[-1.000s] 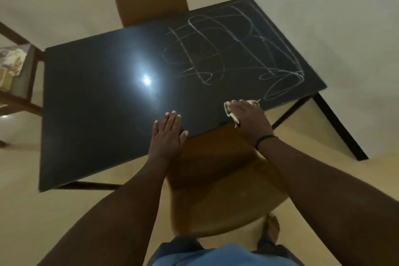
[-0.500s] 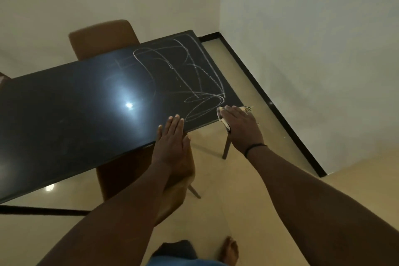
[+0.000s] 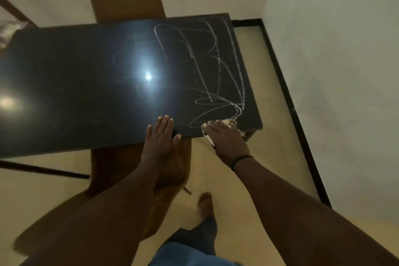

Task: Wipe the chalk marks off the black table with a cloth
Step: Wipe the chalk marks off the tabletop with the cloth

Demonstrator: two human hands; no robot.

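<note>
Since half a second ago the view has swung, so the desk (image 3: 86, 93) now lies squarer across the picture, and a foot (image 3: 205, 203) shows on the floor nearer the right arm; both hands sit at much the same spots on the near edge as before.

The left hand (image 3: 160, 136) lies flat on the desk, fingers straight and together, thumb out at the edge. I judge it is there to brace the body while the other arm works.

The right hand (image 3: 224, 138) presses the cloth (image 3: 228, 123) down at the near right corner of the desk, fingers spread over it and holding nothing else. Only pale frayed bits of cloth show beyond the fingertips and at the thumb side, some hanging past the edge. It sits right at the bottom loop of the chalk (image 3: 216, 84), which looks like a starting point for a sweep up through the scribble.

The chalk covers the right end of the desk, in long strokes and loops, and none of it looks wiped yet. Fainter streaks lie near the lamp glare in the middle.

No containers are in view. One chair (image 3: 127, 2) stands at the far side, another is tucked under the near edge.
</note>
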